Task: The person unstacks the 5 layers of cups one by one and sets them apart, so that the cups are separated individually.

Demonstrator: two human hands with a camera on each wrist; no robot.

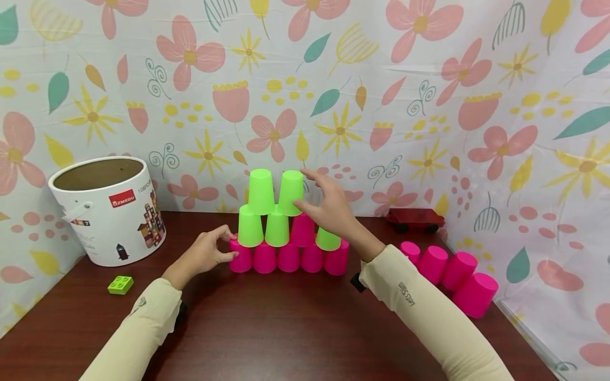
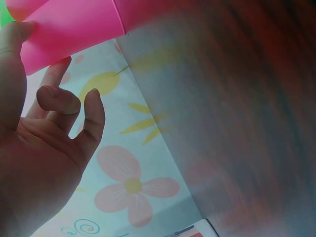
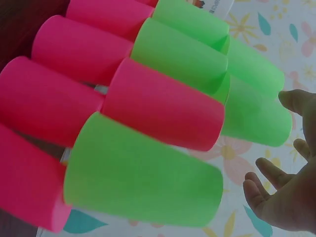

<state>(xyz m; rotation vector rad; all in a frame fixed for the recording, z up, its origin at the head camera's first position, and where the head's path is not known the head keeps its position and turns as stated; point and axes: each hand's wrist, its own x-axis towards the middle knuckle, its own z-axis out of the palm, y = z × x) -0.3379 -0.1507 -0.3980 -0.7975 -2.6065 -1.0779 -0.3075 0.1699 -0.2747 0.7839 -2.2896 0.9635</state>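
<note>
Upside-down plastic cups form a stepped stack on the table. Its bottom row is several pink cups; the row above mixes green cups point(image 1: 250, 227) with one pink cup point(image 3: 165, 106), and two green cups stand on top. Low at the stack's left end, my left hand point(image 1: 205, 255) pinches the outermost pink cup point(image 1: 242, 256) between thumb and finger, the other fingers loosely bent in the left wrist view. Beside the top right green cup point(image 1: 292, 193), my right hand point(image 1: 331, 206) has its fingers spread, thumb tip right by the cup's edge in the right wrist view.
On the right, several pink cups point(image 1: 459, 271) stand in a line beside my forearm. Behind them is a red toy wagon point(image 1: 414, 218). A white bucket point(image 1: 107, 222) stands at the left, with a green toy brick point(image 1: 120, 284) in front. Floral cloth point(image 1: 305, 79) hangs behind the table.
</note>
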